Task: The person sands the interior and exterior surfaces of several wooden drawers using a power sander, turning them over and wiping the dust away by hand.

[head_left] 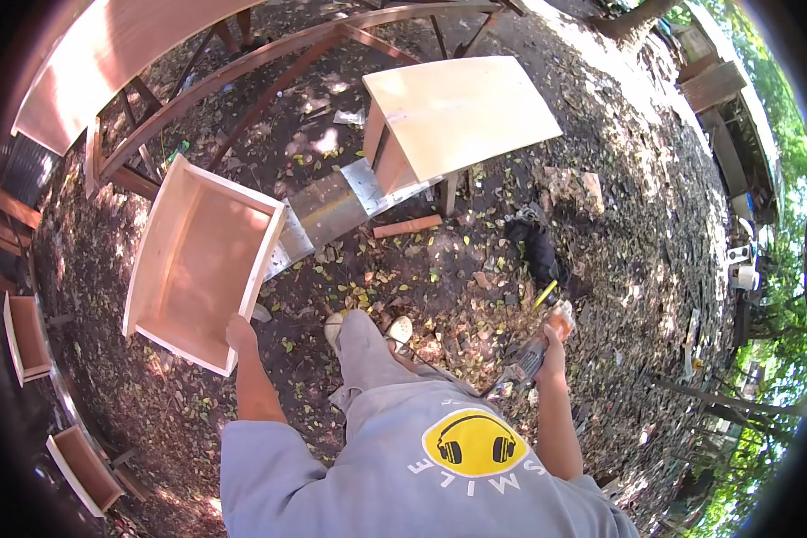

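Note:
My left hand (pixel 240 333) is closed on the near corner of an open wooden drawer (pixel 213 255), a shallow box of pale wood with its hollow side facing me. The drawer's right side rests by the end of a low bench (pixel 330 208) topped with wood and metal sheet. Low on my right, my right hand (pixel 554 348) is wrapped around a power tool (pixel 522 363) with a long grey body and an orange-brown head, like an angle grinder. A thin yellow piece (pixel 545 294) shows just beyond its head.
Another pale wooden box (pixel 462 117) stands on the bench's far end. A reddish wood strip (pixel 408 226) and a dark bundle (pixel 536 247) lie on the leafy ground. Behind are a brown frame (pixel 233 67) and a large board (pixel 108 63). More drawers (pixel 29 336) stand at far left.

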`<state>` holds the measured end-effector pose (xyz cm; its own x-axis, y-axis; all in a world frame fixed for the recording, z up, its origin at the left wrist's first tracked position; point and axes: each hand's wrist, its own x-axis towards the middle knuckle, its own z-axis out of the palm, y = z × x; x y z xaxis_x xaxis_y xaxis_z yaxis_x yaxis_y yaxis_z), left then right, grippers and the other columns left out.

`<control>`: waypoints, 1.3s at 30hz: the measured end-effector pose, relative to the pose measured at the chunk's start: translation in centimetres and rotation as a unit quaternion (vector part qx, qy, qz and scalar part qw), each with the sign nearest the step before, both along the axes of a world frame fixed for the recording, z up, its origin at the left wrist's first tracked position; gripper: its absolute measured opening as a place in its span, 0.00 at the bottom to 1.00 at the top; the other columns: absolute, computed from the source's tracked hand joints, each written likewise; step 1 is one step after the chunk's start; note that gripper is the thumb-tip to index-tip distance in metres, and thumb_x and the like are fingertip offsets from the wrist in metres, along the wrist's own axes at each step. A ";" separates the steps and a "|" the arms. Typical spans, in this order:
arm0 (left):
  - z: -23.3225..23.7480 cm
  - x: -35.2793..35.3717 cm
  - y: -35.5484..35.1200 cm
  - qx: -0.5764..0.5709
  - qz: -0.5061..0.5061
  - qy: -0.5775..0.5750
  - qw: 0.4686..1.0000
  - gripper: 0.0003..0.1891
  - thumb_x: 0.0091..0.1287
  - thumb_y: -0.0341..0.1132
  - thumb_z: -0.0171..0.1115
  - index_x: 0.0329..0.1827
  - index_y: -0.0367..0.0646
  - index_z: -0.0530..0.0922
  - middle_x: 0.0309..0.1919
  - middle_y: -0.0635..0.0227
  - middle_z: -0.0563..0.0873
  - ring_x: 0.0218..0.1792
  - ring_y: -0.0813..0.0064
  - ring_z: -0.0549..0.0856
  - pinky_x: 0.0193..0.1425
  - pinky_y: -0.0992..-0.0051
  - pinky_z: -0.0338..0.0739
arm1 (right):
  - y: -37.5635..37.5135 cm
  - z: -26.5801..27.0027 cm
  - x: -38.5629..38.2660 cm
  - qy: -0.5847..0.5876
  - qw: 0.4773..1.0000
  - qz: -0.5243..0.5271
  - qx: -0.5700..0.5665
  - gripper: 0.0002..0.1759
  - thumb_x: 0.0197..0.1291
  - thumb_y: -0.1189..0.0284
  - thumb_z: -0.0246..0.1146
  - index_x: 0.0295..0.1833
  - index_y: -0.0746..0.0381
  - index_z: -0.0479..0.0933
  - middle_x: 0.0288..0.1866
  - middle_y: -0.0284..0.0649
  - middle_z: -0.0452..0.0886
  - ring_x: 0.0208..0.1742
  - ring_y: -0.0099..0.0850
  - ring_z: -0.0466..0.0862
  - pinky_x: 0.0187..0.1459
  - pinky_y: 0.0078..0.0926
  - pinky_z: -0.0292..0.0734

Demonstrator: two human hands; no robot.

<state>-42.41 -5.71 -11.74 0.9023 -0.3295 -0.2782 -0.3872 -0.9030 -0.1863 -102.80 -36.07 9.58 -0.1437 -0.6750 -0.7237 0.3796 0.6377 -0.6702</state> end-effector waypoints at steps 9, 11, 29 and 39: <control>5.7 -7.1 -12.1 -0.091 -0.046 0.079 0.992 0.18 0.74 0.43 0.51 0.42 0.36 0.82 0.37 0.48 0.88 0.41 0.45 0.87 0.46 0.49 0.79 | -6.5 -3.2 1.2 -0.023 0.999 -0.048 0.002 0.09 0.64 0.65 0.63 0.39 0.57 0.73 0.26 0.34 0.75 0.24 0.33 0.79 0.30 0.35 0.80; 5.6 -9.5 -17.4 -0.162 -0.060 0.141 0.975 0.13 0.70 0.38 0.52 0.47 0.40 0.80 0.37 0.46 0.87 0.43 0.44 0.86 0.50 0.50 0.78 | -7.1 -2.3 2.7 -0.034 0.998 -0.062 0.005 0.10 0.64 0.65 0.64 0.37 0.56 0.71 0.24 0.33 0.73 0.23 0.32 0.78 0.29 0.35 0.79; 10.1 -22.1 -57.5 -0.106 -0.593 -0.091 0.793 0.29 0.72 0.37 0.47 0.77 0.40 0.61 0.79 0.50 0.55 0.79 0.46 0.53 0.70 0.27 0.54 | -12.6 -6.3 -0.8 -0.076 0.978 -0.188 0.045 0.10 0.64 0.67 0.63 0.41 0.57 0.69 0.24 0.35 0.72 0.22 0.35 0.78 0.28 0.37 0.80; 15.7 -29.6 -63.5 -0.134 -0.465 0.093 0.870 0.39 0.62 0.28 0.54 0.78 0.33 0.52 0.79 0.45 0.49 0.79 0.39 0.48 0.65 0.19 0.48 | -19.1 -9.8 -6.8 -0.065 0.983 -0.166 0.045 0.10 0.63 0.69 0.65 0.43 0.63 0.74 0.29 0.37 0.77 0.26 0.33 0.80 0.29 0.35 0.80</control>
